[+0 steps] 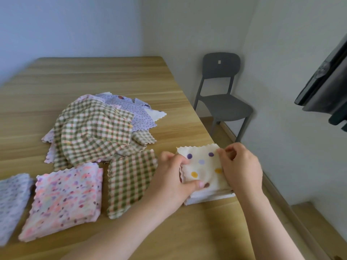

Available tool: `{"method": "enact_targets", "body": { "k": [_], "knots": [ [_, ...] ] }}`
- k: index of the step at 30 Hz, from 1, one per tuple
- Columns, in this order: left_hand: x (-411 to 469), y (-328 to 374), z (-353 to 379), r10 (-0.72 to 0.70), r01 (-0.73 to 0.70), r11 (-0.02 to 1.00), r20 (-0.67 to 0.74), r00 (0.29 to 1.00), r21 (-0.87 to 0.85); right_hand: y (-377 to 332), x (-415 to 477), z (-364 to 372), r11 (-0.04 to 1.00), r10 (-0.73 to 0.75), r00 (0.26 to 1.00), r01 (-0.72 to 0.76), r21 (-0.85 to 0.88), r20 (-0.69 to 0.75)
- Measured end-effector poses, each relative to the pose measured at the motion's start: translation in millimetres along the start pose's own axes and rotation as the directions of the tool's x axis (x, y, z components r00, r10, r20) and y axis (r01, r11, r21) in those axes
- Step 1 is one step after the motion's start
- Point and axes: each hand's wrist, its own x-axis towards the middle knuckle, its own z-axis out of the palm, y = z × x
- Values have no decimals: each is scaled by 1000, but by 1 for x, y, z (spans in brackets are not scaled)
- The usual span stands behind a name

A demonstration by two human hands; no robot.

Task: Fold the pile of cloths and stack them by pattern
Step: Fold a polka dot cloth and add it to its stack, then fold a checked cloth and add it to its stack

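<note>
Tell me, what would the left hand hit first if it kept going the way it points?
The left hand grips the dotted cloth at its left edge, pointing right across it. Straight on, it would probably meet the right hand pinching the opposite side, though depth is unclear.

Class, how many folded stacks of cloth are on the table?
4, in a row: lilac stack at left edge, pink floral stack, green check stack, polka-dot stack at right. More may be off-frame.

Soft fuzzy cloths (93, 128) on a smooth matt wood-grain table (105, 76); matt plastic chair (223, 94).
</note>
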Motion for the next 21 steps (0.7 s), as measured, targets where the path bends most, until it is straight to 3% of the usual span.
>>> {"method": "enact_targets", "body": {
  "k": [3,5,10,17,21],
  "knots": [
    [2,4,-25,72,-59,988,-94,993,140,-18,-3,-13,992,-121,979,126,23,-163],
    [4,3,-45,106,-80,985,-166,980,156,-39,-8,-17,959,-242,953,264,105,-181],
    [3,-25,-96,74,-51,995,-296,952,83,-98,-25,1,878,-396,916,357,319,66],
    [2,-92,-154,61,13,982,-386,921,186,-154,-39,55,818,-552,785,445,364,282],
    [2,-122,-166,82,40,949,-369,926,312,-171,-42,82,782,-623,694,550,292,361]
  ]
}}
